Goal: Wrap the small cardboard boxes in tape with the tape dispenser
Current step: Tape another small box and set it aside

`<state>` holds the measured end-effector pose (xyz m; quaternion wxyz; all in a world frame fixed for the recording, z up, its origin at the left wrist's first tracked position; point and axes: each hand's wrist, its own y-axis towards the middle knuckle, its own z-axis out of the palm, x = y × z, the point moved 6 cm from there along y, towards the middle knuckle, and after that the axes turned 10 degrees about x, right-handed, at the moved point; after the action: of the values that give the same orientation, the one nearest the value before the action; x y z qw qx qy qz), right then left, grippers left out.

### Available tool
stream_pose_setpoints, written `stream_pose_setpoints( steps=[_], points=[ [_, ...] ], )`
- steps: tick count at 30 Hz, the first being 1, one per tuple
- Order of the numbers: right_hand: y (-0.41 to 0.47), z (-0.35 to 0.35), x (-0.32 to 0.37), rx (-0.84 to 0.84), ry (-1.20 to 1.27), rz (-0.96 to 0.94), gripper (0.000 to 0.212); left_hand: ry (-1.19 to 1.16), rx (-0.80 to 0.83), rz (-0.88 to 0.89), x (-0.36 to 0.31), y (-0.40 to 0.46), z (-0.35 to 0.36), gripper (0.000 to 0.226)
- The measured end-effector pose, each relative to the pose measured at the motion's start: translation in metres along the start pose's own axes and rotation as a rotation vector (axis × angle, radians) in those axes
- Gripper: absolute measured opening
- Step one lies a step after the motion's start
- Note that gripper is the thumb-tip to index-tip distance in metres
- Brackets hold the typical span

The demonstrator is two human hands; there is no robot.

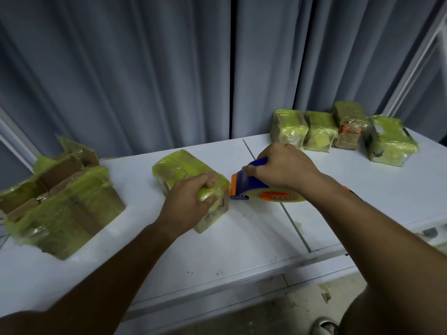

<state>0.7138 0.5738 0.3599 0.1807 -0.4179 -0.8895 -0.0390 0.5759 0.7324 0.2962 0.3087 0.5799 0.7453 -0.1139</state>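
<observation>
Left hand is clamped over the near end of the box mid-frame, on the white surface. Right hand grips the blue dispenser, its orange nose right at the box's right edge. Plenty of bare surface in front toward the near edge. Big open carton sits at the left, and four wrapped boxes line the back edge at upper right, well apart.

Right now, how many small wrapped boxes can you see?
5: one under the left hand, four in a row at the table's far right. The big open box may hide more.
</observation>
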Motion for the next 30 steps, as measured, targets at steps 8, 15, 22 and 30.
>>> stream_pose_setpoints(
  steps=[8, 15, 22, 30],
  points=[
    [-0.005, -0.025, -0.012, -0.096, -0.011, 0.036, 0.033, -0.087, 0.123, -0.014, 0.008, -0.013, -0.007, 0.017],
    [-0.013, -0.041, -0.008, -0.065, 0.274, -0.114, 0.028, -0.014, 0.191, 0.056, 0.004, -0.018, -0.005, 0.016],
    [-0.021, -0.035, 0.006, 0.080, 0.470, -0.270, 0.025, -0.283, -0.032, 0.014, -0.001, -0.019, -0.024, 0.017],
    [-0.023, -0.025, 0.019, 0.179, 0.534, -0.399, 0.023, -0.400, 0.081, -0.043, -0.002, -0.013, -0.034, 0.017]
  ],
)
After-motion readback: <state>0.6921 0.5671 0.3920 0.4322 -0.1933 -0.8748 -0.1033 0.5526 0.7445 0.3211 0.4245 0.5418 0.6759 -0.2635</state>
